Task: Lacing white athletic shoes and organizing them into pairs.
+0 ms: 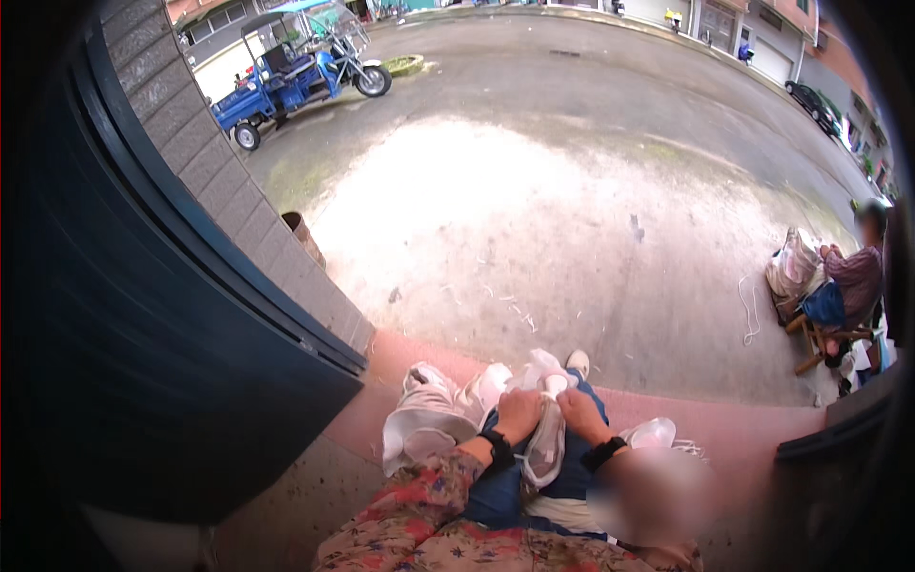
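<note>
Both in play over the lap [493,502]: left hand [519,413] and right hand [579,416] almost knuckle to knuckle, fingers curled in, pinching the far end of a pale shoe-like piece [544,456] from either side. Right in the middle of the lap, that piece, lengthwise, rounded end toward the near edge. Between the grips, a small white part [556,384]; just past it, a crumple of white wrapping [543,362]. Fingertips? Hidden under the knuckles, perhaps on a seam or a lace, too small to call from up here.

Now for good form: keep the left grip firm as the anchor, work the right in short, even pulls, and match the tension on both sides. Brace the rounded end against the lap; no twisting, no crushing of the thin sides. Watch that wrapping, too, and keep folds out of the pinch.

Out toward the left corner of the pink step [724,424], a heap of white pieces [424,419]; on the same step, right of the lap, a white pouch [652,434] with loose cords [688,448] just beside. Best kept well clear of the right wrist!
</note>
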`<state>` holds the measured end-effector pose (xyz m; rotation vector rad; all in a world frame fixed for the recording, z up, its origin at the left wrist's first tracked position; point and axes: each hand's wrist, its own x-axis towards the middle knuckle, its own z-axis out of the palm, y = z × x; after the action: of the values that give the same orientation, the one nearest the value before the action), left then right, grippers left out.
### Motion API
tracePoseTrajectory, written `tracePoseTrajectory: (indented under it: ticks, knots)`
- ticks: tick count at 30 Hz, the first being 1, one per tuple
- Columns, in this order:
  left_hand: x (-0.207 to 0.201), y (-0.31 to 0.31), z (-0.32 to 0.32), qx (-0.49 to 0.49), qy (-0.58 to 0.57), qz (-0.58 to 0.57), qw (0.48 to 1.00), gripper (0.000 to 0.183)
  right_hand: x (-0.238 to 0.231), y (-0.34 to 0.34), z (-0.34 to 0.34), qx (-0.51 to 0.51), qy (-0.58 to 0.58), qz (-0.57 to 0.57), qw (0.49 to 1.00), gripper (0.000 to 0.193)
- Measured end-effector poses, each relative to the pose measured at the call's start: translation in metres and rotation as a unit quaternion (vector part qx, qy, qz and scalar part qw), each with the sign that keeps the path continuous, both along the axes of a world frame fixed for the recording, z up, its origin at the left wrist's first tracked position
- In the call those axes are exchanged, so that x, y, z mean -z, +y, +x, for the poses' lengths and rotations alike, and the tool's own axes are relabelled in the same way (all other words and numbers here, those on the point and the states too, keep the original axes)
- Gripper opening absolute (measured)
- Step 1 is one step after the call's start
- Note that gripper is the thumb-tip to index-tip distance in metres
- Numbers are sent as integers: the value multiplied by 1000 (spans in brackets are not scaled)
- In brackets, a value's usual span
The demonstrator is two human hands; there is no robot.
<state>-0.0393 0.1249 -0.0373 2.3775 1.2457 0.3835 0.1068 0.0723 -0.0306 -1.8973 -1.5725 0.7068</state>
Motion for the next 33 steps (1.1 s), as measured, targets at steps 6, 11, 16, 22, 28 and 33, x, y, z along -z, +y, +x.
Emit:
tracePoseTrajectory:
  ticks: [6,11,16,22,28,33]
  knots:
    - [-11,-2,-8,44,-16,-3,999,27,1,4,-7,-50,-3,-60,997,26]
    - [-15,16,-3,52,65,-152,985,27,-12,7,-22,-67,-186,-51,979,24]
    - [-13,11,-3,48,33,-162,985,26,-15,4,-26,-94,-239,-13,966,19]
    - [13,18,-8,57,-3,-197,979,26,-18,0,-37,-130,-279,44,951,11]
    - [13,22,-9,45,-56,-203,977,26,-21,3,-39,-132,-287,32,948,11]
    - [-1,12,-7,28,-22,-174,984,26,-8,-1,-33,-76,-223,28,972,11]
